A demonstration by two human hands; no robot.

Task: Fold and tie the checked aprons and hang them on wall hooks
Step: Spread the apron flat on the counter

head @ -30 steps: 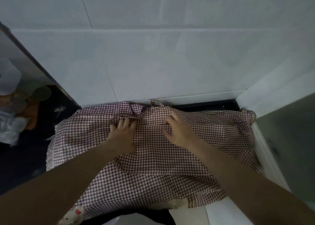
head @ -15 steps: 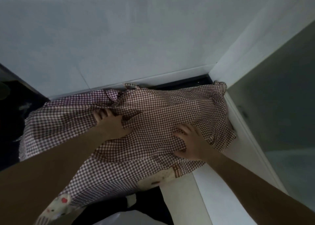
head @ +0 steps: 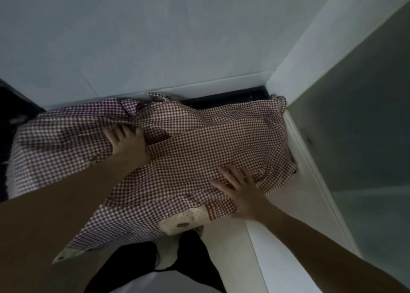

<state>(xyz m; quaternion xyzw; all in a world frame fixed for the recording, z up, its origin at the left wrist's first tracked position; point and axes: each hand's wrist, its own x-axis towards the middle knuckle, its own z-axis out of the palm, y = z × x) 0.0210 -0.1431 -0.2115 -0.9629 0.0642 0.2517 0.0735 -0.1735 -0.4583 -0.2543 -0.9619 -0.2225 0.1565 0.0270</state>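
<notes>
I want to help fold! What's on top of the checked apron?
Both hands lie flat on the checked apron: the left hand near the top, the right hand near its lower right edge. What the cloth covers underneath stays hidden.

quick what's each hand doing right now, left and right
Left hand: open, fingers spread, pressing flat on the checked apron.
Right hand: open, fingers straight, resting flat on the apron's near right part.

hands [head: 240, 193] on apron [head: 199, 141]
</notes>
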